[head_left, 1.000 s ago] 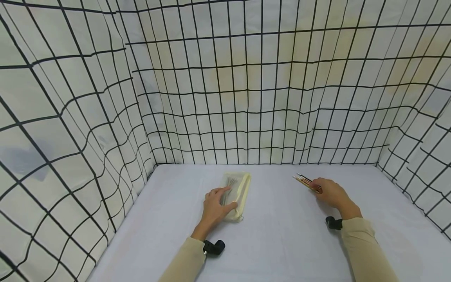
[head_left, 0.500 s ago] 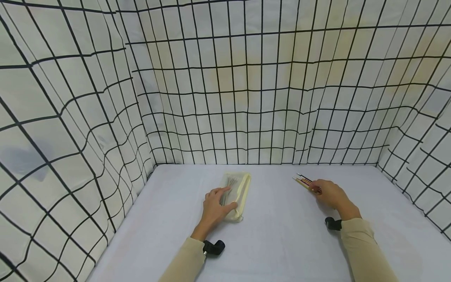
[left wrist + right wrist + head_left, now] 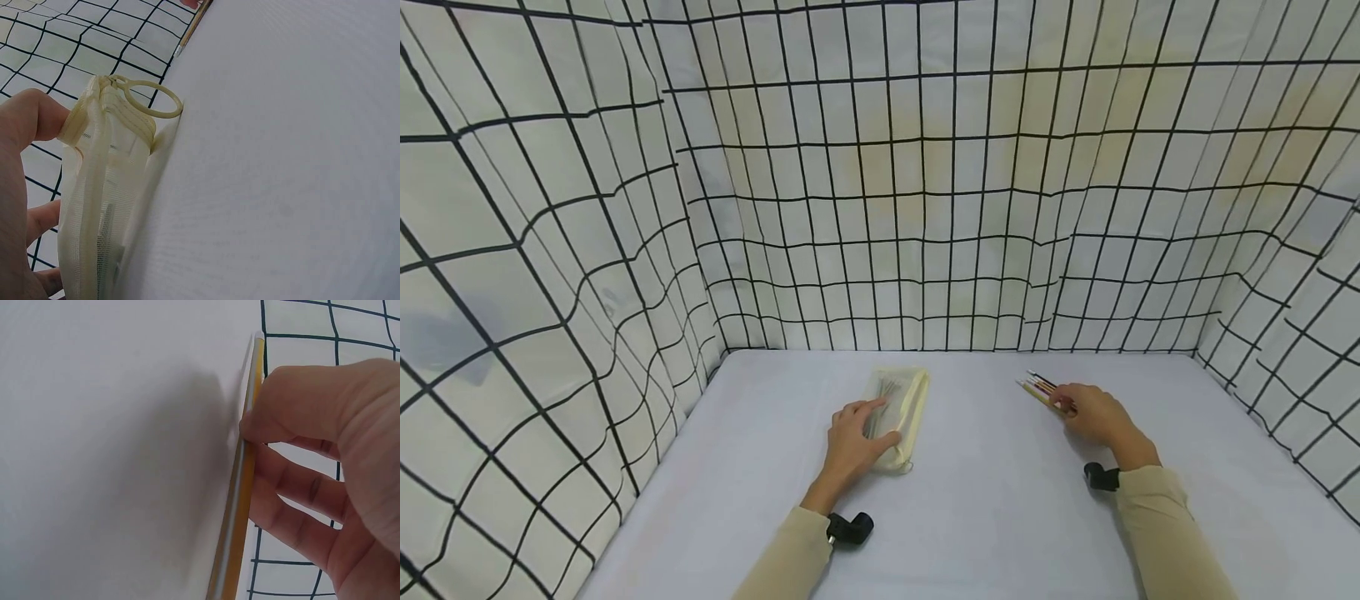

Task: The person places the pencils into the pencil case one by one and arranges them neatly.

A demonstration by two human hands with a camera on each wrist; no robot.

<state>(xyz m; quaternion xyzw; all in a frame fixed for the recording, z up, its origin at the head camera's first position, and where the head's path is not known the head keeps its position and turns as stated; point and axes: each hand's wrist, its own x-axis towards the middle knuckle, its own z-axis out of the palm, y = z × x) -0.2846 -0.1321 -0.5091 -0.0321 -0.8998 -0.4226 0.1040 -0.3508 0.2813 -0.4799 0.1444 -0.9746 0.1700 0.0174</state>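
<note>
A pale yellow mesh zip pouch (image 3: 912, 414) lies on the white tabletop, left of centre. Thin, dark, stick-like items show through its mesh. My left hand (image 3: 852, 443) holds the pouch, thumb on its near right part and fingers over the left side. In the left wrist view a cream ring (image 3: 156, 100) hangs at the pouch's zip end. To the right, my right hand (image 3: 1096, 415) pinches a small bunch of slim pencils (image 3: 1034, 387) low over the table, tips pointing to the far left. A yellow pencil (image 3: 236, 512) crosses the right wrist view between thumb and fingers.
White cloth walls with black netting (image 3: 880, 250) stand behind and at both sides of the table (image 3: 985, 517). A black wrist-camera mount (image 3: 852, 528) sits on the left wrist and a similar mount (image 3: 1101, 477) on the right.
The whole head view has shifted slightly. The right hand's fingers and pencils have moved slightly, and the bunch looks a little more spread. The left hand stays on the pouch.
</note>
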